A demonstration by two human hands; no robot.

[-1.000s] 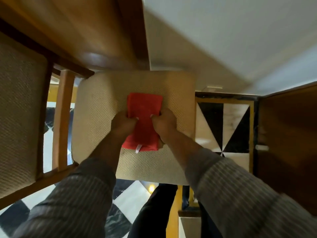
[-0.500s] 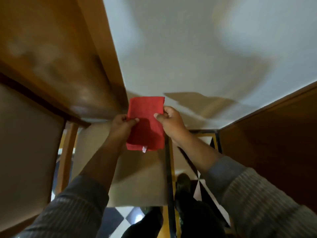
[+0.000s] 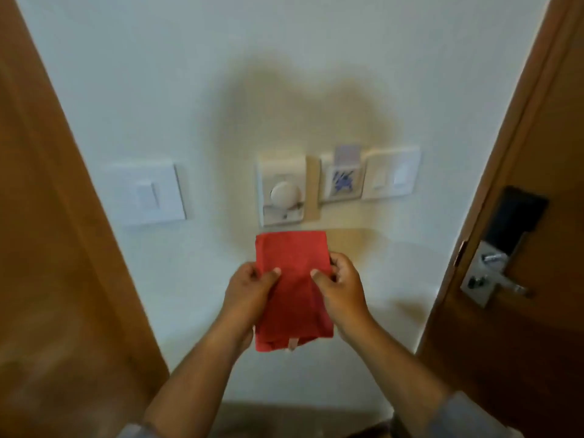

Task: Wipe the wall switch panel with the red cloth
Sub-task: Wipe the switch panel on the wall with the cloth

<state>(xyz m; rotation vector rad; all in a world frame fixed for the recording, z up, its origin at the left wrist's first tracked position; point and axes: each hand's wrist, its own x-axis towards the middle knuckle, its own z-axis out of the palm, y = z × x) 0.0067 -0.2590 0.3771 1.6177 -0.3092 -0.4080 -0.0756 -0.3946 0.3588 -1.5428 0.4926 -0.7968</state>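
A folded red cloth [image 3: 292, 279] is held upright in front of the wall, with my left hand [image 3: 249, 289] gripping its left edge and my right hand [image 3: 339, 287] gripping its right edge. Just above its top edge a white panel with a round knob [image 3: 282, 192] is fixed to the wall. To the right of that sit a key-card holder [image 3: 343, 181] and a white switch panel [image 3: 392, 177]. Another white switch panel [image 3: 147, 192] is mounted further left. The cloth is apart from all panels.
A wooden door [image 3: 518, 248] with a metal handle and dark lock plate [image 3: 502, 257] stands at the right. A brown wooden panel [image 3: 57, 248] runs down the left side. White wall [image 3: 221, 74] fills the space between them.
The cloth was lifted off the chair cushion by both hands and raised. The view swung up from the chair and floor to the wall with its switch panels.
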